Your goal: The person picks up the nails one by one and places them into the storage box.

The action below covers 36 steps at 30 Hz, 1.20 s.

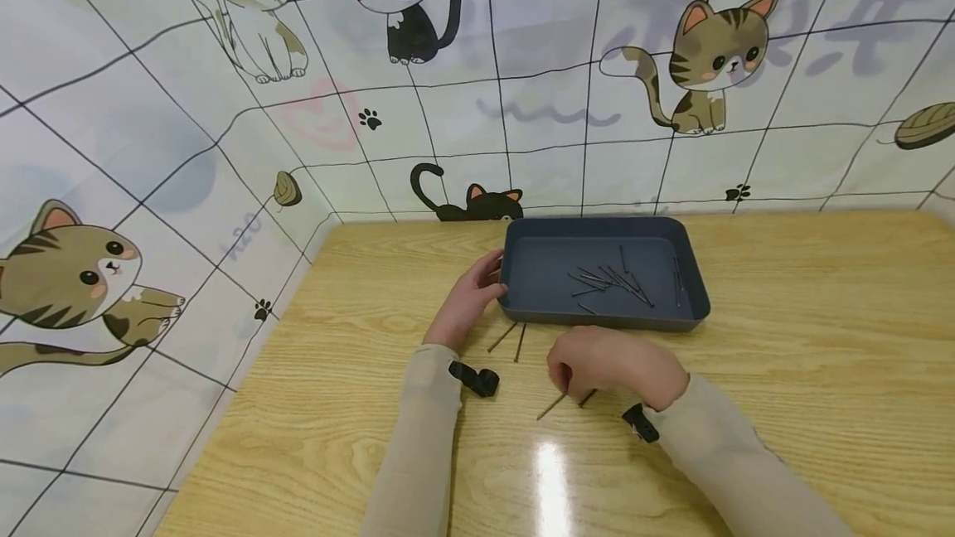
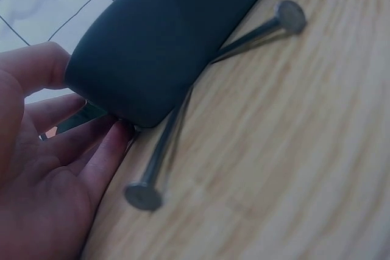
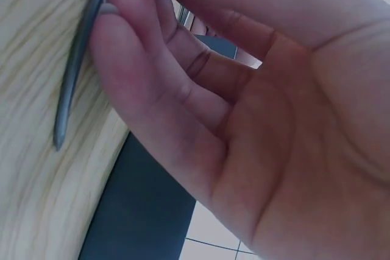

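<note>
The right hand [image 1: 608, 367] hovers low over the worktop [image 1: 783, 371], fingers curled down onto a nail [image 1: 552, 407] lying flat beneath it; the right wrist view shows the fingertips [image 3: 113, 1] pressing the nail's shaft [image 3: 76, 71], apparently pinching it. Its long axis runs diagonally, up to the right. The left hand [image 1: 470, 297] rests relaxed against the near-left corner of the dark tray [image 1: 522, 230], steadying it. Two more nails [image 1: 511, 338] lie just in front of that corner (nearer the left hand), one reaching under the tray [image 2: 164, 35].
</note>
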Available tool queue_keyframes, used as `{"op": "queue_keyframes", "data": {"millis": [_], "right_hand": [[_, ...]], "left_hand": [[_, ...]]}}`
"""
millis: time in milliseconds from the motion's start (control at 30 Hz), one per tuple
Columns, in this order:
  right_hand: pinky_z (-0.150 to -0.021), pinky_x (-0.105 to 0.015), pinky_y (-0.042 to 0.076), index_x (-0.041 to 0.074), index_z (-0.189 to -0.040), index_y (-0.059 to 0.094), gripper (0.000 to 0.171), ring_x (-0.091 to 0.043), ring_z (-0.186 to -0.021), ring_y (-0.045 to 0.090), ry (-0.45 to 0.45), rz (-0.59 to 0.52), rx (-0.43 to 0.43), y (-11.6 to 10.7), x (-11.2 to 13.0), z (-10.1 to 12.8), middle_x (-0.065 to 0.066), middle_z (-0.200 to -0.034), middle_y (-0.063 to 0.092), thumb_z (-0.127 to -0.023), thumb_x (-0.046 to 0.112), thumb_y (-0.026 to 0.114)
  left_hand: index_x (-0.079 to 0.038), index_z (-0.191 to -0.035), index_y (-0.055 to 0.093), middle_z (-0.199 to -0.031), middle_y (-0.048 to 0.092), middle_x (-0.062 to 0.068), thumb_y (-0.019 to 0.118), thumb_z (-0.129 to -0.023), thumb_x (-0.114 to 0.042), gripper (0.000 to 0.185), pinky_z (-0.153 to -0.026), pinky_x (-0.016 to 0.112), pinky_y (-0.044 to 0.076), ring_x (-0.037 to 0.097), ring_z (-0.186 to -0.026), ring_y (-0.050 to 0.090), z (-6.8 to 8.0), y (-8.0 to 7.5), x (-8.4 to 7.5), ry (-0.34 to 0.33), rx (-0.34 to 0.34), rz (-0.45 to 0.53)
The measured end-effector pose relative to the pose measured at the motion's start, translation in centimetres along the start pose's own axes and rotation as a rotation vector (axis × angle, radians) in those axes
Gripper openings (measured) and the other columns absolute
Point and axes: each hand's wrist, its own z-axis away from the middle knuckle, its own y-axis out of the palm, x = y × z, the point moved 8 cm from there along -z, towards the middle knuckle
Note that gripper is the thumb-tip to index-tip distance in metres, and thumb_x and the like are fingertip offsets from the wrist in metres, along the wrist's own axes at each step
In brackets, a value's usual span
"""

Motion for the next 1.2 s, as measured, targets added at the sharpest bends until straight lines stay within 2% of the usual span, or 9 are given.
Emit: {"op": "queue_keyframes", "data": {"millis": [200, 367, 533, 633, 933, 1067, 1200], "right_hand": [[-0.057, -0.029, 0.039, 0.020, -0.074, 0.062, 0.024, -0.010, -0.060, 0.046, 0.016, -0.027, 0.007, -0.2, -0.3, -0.1, 0.010, -0.071, 0.053, -0.069, -0.004, 0.060], [-0.064, -0.029, 0.042, 0.022, -0.080, 0.064, 0.018, -0.007, -0.067, 0.049, -0.017, -0.045, -0.064, -1.3, -0.7, 0.1, 0.012, -0.076, 0.055, -0.078, 0.005, 0.061], [-0.068, -0.029, 0.044, 0.022, -0.087, 0.066, 0.010, -0.005, -0.073, 0.053, -0.082, -0.081, -0.200, -3.2, -1.4, 0.4, 0.012, -0.082, 0.059, -0.084, 0.013, 0.060], [-0.067, -0.028, 0.045, 0.019, -0.091, 0.066, 0.009, -0.005, -0.074, 0.054, -0.095, -0.122, -0.321, -4.7, -2.1, 0.8, 0.009, -0.085, 0.061, -0.086, 0.017, 0.059], [-0.063, -0.032, 0.047, 0.021, -0.099, 0.063, 0.018, -0.014, -0.075, 0.060, 0.031, -0.342, -0.755, -8.2, -5.6, 3.0, 0.003, -0.087, 0.064, -0.087, 0.032, 0.056], [-0.065, -0.034, 0.048, 0.018, -0.103, 0.063, 0.023, -0.015, -0.076, 0.061, 0.096, -0.383, -0.846, -8.7, -7.1, 3.6, 0.001, -0.086, 0.065, -0.087, 0.034, 0.055], [-0.068, -0.037, 0.047, 0.014, -0.106, 0.063, 0.024, -0.014, -0.076, 0.061, 0.144, -0.376, -0.852, -8.6, -8.0, 3.7, -0.001, -0.087, 0.066, -0.088, 0.029, 0.055]], "left_hand": [[-0.011, -0.142, 0.025, -0.143, 0.028, 0.011, 0.047, -0.089, -0.004, 0.058, -0.098, 0.040, 0.032, 0.027, -0.127, 0.031, 0.0, -0.1, 0.1, 0.006, 0.001, 0.004], [-0.011, -0.142, 0.026, -0.142, 0.029, 0.012, 0.048, -0.089, -0.003, 0.057, -0.097, 0.040, 0.032, 0.027, -0.127, 0.032, 0.0, -0.2, 0.1, 0.013, -0.008, 0.013], [-0.011, -0.141, 0.027, -0.142, 0.030, 0.010, 0.048, -0.089, -0.003, 0.057, -0.097, 0.040, 0.032, 0.026, -0.126, 0.033, 0.0, -0.2, 0.1, 0.002, -0.014, 0.010], [-0.011, -0.141, 0.027, -0.142, 0.030, 0.010, 0.048, -0.089, -0.003, 0.057, -0.097, 0.040, 0.032, 0.026, -0.126, 0.033, -0.1, -0.1, 0.1, -0.001, -0.011, 0.007], [-0.010, -0.141, 0.028, -0.142, 0.030, 0.011, 0.049, -0.088, -0.002, 0.057, -0.097, 0.039, 0.033, 0.026, -0.126, 0.033, 0.0, 0.0, 0.1, -0.003, -0.013, 0.026], [-0.010, -0.141, 0.027, -0.142, 0.029, 0.011, 0.048, -0.088, -0.002, 0.057, -0.098, 0.040, 0.032, 0.027, -0.126, 0.032, 0.1, 0.0, -0.1, -0.005, -0.012, 0.025], [-0.011, -0.141, 0.027, -0.142, 0.029, 0.011, 0.048, -0.089, -0.002, 0.058, -0.098, 0.040, 0.032, 0.028, -0.127, 0.031, 0.1, 0.0, -0.1, -0.004, -0.006, 0.023]]}}
